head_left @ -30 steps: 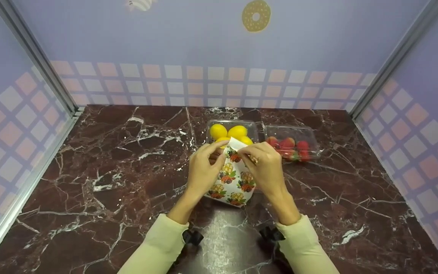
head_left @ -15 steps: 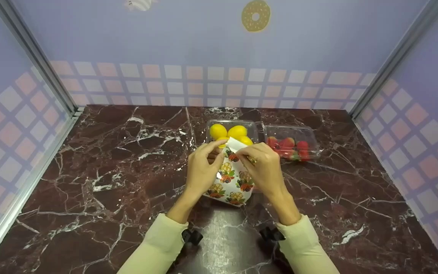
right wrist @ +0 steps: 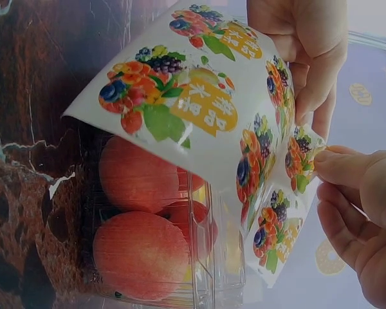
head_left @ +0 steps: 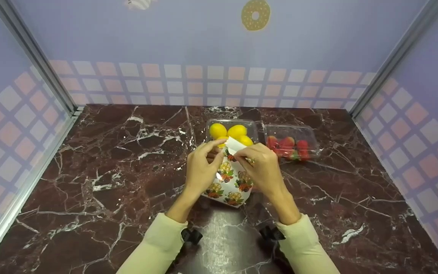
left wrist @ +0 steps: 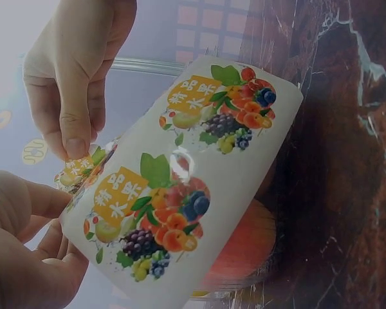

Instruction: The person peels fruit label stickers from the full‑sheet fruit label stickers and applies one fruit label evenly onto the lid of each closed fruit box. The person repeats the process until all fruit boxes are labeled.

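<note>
Both hands hold a white sheet of fruit-print stickers (head_left: 226,184) in front of the person, tilted over a clear plastic box (right wrist: 204,270) of round pinkish-red fruit (right wrist: 141,254) that look like peaches. My left hand (head_left: 200,167) pinches the sheet's upper left edge between thumb and fingers. At the top corner my right hand (head_left: 265,169) pinches the sheet with thumb and forefinger, and a plain white strip (head_left: 235,145) shows there, folded over. In the head view the sheet and hands hide most of the box beneath.
Behind the hands stands a clear box (head_left: 255,131) with several lemons (head_left: 218,131). To its right is another clear box (head_left: 312,133) holding strawberries (head_left: 302,148). All rest on a dark red marbled table (head_left: 127,198), with patterned walls at the back and sides.
My right fingers have shifted slightly left and down, and more of the white strip shows at the sheet's top corner. The left hand has hardly moved.
</note>
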{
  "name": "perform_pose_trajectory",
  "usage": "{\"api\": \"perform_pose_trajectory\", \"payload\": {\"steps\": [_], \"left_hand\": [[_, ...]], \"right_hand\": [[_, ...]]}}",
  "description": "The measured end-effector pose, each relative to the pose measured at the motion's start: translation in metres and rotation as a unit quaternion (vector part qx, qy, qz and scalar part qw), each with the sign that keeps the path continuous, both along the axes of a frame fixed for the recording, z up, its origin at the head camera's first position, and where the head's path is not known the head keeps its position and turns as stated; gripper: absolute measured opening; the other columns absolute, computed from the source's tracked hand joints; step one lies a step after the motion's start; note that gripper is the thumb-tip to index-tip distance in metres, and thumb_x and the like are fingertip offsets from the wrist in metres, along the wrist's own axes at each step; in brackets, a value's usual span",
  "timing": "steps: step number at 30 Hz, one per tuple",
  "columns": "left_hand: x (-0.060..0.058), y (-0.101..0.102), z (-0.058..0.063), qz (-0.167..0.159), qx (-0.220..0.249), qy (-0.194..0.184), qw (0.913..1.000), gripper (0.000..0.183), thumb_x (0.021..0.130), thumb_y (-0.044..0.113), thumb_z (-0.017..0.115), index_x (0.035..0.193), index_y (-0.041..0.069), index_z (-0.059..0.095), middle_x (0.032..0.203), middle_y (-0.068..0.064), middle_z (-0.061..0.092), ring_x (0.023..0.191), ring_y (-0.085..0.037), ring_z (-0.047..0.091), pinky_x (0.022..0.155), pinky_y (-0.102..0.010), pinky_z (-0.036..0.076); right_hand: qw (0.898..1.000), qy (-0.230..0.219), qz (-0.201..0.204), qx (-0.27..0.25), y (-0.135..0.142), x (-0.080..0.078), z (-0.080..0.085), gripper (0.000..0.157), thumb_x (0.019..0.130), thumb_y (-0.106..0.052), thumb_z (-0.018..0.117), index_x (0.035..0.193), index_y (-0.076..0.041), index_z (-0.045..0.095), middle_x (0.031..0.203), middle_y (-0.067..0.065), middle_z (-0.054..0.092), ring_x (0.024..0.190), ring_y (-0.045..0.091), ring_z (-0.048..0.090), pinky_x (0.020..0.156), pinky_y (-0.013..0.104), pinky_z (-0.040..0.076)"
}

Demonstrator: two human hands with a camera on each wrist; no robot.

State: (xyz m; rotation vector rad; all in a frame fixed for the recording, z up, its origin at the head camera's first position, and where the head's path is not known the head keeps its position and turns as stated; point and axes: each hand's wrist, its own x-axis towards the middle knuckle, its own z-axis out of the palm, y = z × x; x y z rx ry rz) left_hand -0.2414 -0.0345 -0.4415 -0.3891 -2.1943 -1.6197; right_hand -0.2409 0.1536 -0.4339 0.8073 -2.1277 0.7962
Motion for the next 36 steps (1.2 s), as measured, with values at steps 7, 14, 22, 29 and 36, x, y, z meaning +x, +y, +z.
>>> {"api": "perform_pose_trajectory", "payload": {"steps": [7,14,22,29,36], "left_hand": [[-0.002,-0.002,-0.001,0.001,0.002,-0.029,0.9996,0.036,0.094,-0.002,0.073,0.127,0.011,0.077,0.099,-0.007,0.074,0.088,-0.02,0.073,0.081,-0.026,0.063],[-0.004,-0.004,-0.003,-0.001,0.001,-0.034,0.9994,0.035,0.094,-0.002,0.074,0.127,0.01,0.076,0.1,-0.008,0.075,0.088,-0.021,0.073,0.081,-0.026,0.063],[-0.005,-0.005,-0.004,0.0,-0.002,-0.041,0.9992,0.036,0.093,-0.004,0.072,0.127,0.009,0.076,0.101,-0.008,0.077,0.089,-0.021,0.074,0.081,-0.027,0.063],[-0.005,-0.005,-0.003,0.001,0.0,-0.047,0.9989,0.036,0.093,-0.004,0.072,0.126,0.009,0.077,0.1,-0.007,0.077,0.088,-0.02,0.074,0.081,-0.026,0.063],[-0.004,-0.005,-0.004,-0.007,0.01,-0.05,0.9987,0.031,0.092,-0.003,0.073,0.121,0.009,0.078,0.1,-0.007,0.079,0.088,-0.02,0.075,0.081,-0.027,0.063]], "right_hand": [[1.0,-0.006,0.003,0.012,0.001,0.001,0.002,0.01,0.085,-0.001,0.088,0.086,-0.009,0.082,0.087,0.001,0.08,0.079,0.02,0.069,0.072,0.033,0.057],[1.0,-0.007,0.007,0.017,0.003,0.002,0.004,0.01,0.086,-0.002,0.087,0.088,-0.01,0.082,0.087,0.001,0.08,0.079,0.019,0.069,0.073,0.031,0.057],[1.0,-0.015,0.011,0.013,0.005,0.001,0.005,0.011,0.085,-0.001,0.087,0.089,-0.009,0.082,0.088,0.002,0.08,0.08,0.018,0.07,0.074,0.031,0.058],[0.999,-0.023,0.017,0.02,0.007,0.001,0.005,0.009,0.087,-0.001,0.086,0.089,-0.009,0.081,0.089,0.002,0.08,0.081,0.019,0.07,0.076,0.033,0.059],[0.999,-0.027,0.025,0.026,0.011,0.0,0.007,0.01,0.087,-0.001,0.086,0.089,-0.01,0.08,0.089,0.001,0.079,0.082,0.019,0.07,0.078,0.034,0.058]]}}
